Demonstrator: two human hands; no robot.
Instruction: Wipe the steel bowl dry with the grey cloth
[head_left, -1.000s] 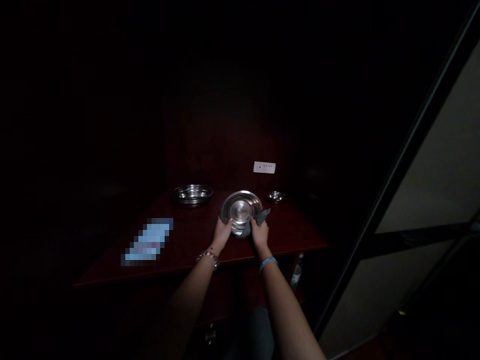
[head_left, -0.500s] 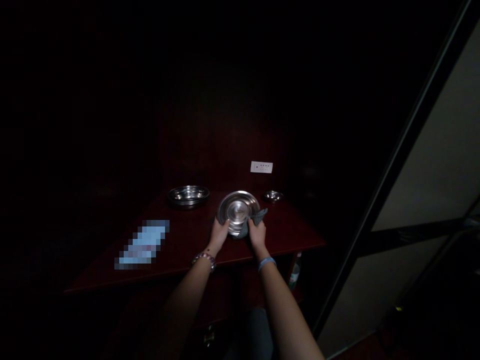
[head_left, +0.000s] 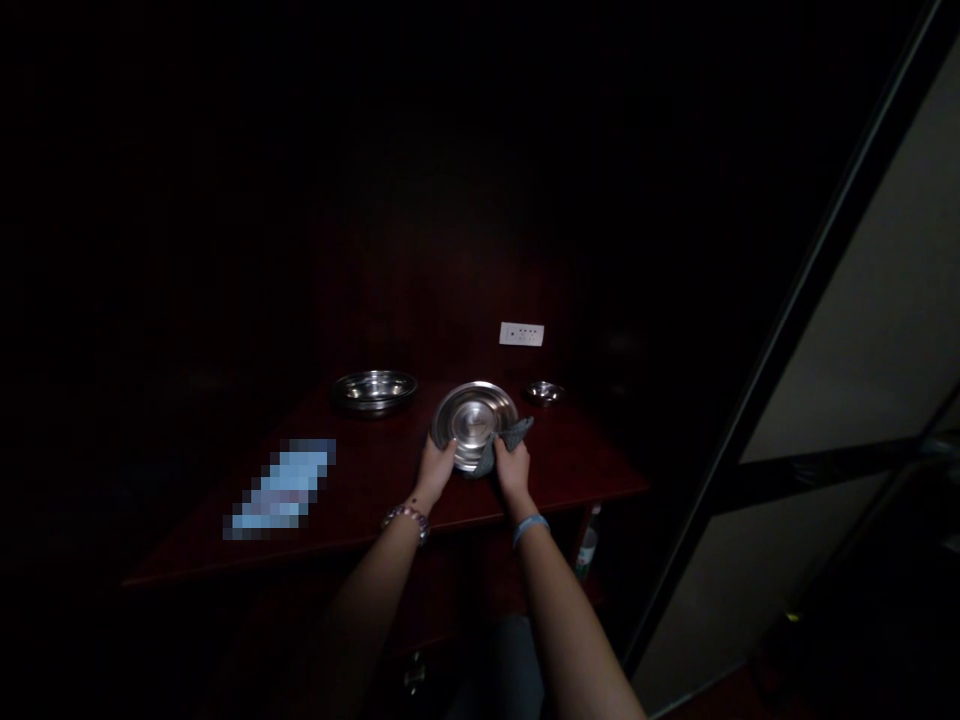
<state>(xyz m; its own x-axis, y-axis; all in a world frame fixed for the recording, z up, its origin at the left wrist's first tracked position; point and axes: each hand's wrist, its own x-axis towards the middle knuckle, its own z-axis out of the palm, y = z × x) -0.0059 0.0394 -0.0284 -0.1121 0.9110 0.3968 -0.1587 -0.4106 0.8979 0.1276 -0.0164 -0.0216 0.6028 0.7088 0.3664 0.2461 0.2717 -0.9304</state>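
Note:
A shiny metal plate is held tilted above the dark red desk, its hollow side facing me. My left hand grips its lower left rim, thumb on the inner face and fingers hidden behind. At the lower right rim my right hand is closed on a grey cloth, which it presses against the plate. Part of the cloth sticks out past the rim on the right.
Stacked metal dishes stand at the back left, and a small metal bowl at the back right. A blurred-out light blue item lies on the left. A white socket is on the back wall; a bottle stands below the desktop.
Both hands keep their hold on the plate and cloth. The whole view shifts very slightly to the left; nothing else visibly differs.

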